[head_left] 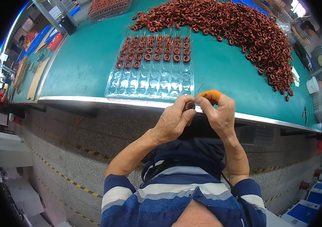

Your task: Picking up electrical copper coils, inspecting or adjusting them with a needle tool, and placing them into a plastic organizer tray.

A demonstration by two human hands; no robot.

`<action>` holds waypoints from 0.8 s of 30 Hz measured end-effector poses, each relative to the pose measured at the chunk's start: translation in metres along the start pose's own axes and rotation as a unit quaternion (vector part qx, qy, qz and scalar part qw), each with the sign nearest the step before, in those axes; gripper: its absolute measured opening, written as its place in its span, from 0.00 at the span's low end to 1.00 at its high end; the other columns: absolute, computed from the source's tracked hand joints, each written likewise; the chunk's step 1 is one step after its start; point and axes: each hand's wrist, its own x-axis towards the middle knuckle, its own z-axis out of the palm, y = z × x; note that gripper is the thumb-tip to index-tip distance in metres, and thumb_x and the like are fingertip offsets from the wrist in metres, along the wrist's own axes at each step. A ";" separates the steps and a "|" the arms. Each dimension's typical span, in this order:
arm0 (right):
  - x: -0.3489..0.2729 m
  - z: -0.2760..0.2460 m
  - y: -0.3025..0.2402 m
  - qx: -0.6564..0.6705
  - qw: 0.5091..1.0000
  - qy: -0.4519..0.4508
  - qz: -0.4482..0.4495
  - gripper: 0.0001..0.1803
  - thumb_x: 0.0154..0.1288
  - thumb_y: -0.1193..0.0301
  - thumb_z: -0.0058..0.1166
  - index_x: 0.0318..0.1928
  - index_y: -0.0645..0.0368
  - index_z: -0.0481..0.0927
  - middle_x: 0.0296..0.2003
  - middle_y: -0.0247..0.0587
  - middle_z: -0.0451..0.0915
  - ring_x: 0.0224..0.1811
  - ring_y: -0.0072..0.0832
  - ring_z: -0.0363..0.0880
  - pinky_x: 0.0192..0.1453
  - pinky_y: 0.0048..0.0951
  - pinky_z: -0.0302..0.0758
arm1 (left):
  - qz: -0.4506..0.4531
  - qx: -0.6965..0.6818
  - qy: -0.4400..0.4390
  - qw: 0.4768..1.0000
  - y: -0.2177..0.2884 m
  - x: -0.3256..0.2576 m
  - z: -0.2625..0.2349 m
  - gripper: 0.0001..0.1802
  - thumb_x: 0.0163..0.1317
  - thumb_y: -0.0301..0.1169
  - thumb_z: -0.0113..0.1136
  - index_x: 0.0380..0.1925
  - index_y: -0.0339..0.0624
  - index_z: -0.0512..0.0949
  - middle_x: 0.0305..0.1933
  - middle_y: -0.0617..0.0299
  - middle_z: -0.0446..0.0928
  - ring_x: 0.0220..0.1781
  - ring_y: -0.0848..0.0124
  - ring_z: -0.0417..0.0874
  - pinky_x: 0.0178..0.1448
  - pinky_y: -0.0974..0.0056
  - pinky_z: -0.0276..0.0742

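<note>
Both of my hands meet just in front of the table's metal edge, pinching one copper-wound ring coil [190,105] between them. My left hand [173,121] grips the coil from the left with thumb and fingers. From the right, my right hand [218,111] holds it, with an orange cot on one fingertip. A thin wire lead sticks up from the coil. Just beyond the hands lies a clear plastic blister tray [150,81]; its far rows hold coils [153,51], its near pockets are bare. A big heap of loose coils [240,30] covers the far right of the green table [81,64].
A second tray of coils [106,6] sits at the far left of the table. White containers [313,85] and small tools [304,112] lie at the right end. Beyond the left edge is another bench with red and blue items [42,41]. Below the table is a tiled floor with striped tape [55,168].
</note>
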 end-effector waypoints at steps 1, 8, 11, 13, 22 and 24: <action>0.003 0.001 0.000 0.022 0.998 -0.018 0.053 0.08 0.60 0.72 0.64 0.30 0.65 0.83 0.25 0.37 0.81 0.26 0.19 0.76 0.32 0.22 0.72 | -0.001 -0.005 0.009 1.000 -0.001 -0.001 -0.001 0.17 0.73 0.34 0.47 0.55 0.36 0.64 0.26 0.64 0.72 0.26 0.75 0.72 0.32 0.70 0.70; -0.026 -0.005 0.039 0.275 0.959 0.039 0.059 0.32 0.55 0.76 0.67 0.61 0.61 0.70 0.44 0.37 0.74 0.33 0.20 0.76 0.37 0.19 0.75 | -0.011 -0.213 0.050 0.976 -0.001 -0.008 -0.001 0.20 0.72 0.32 0.48 0.59 0.33 0.62 0.29 0.60 0.71 0.29 0.73 0.73 0.37 0.69 0.71; -0.027 0.000 0.046 0.340 0.931 -0.063 0.112 0.43 0.52 0.71 0.71 0.67 0.60 0.63 0.51 0.38 0.71 0.44 0.23 0.75 0.45 0.22 0.75 | -0.043 -0.232 0.014 0.972 -0.003 -0.004 -0.004 0.22 0.72 0.32 0.47 0.62 0.33 0.61 0.28 0.61 0.71 0.29 0.73 0.73 0.37 0.69 0.71; -0.028 0.005 0.049 0.317 0.939 -0.093 0.092 0.45 0.49 0.64 0.74 0.66 0.61 0.64 0.51 0.36 0.72 0.50 0.25 0.74 0.56 0.29 0.71 | -0.038 -0.246 0.003 0.969 -0.008 -0.004 -0.001 0.22 0.73 0.35 0.47 0.61 0.33 0.64 0.28 0.61 0.71 0.29 0.73 0.75 0.36 0.69 0.73; -0.026 0.019 0.045 0.345 0.938 -0.028 0.031 0.19 0.60 0.71 0.65 0.49 0.65 0.77 0.40 0.36 0.80 0.41 0.22 0.77 0.45 0.22 0.76 | -0.021 -0.282 0.057 0.958 -0.020 -0.005 0.021 0.13 0.73 0.33 0.47 0.49 0.35 0.72 0.25 0.65 0.71 0.27 0.77 0.74 0.32 0.72 0.71; -0.027 0.019 0.039 0.374 0.920 -0.028 0.115 0.12 0.62 0.72 0.63 0.41 0.65 0.77 0.30 0.36 0.80 0.29 0.20 0.77 0.34 0.20 0.76 | -0.031 -0.289 0.069 0.954 -0.022 -0.007 0.025 0.11 0.73 0.31 0.47 0.48 0.36 0.72 0.25 0.65 0.72 0.26 0.77 0.74 0.32 0.72 0.71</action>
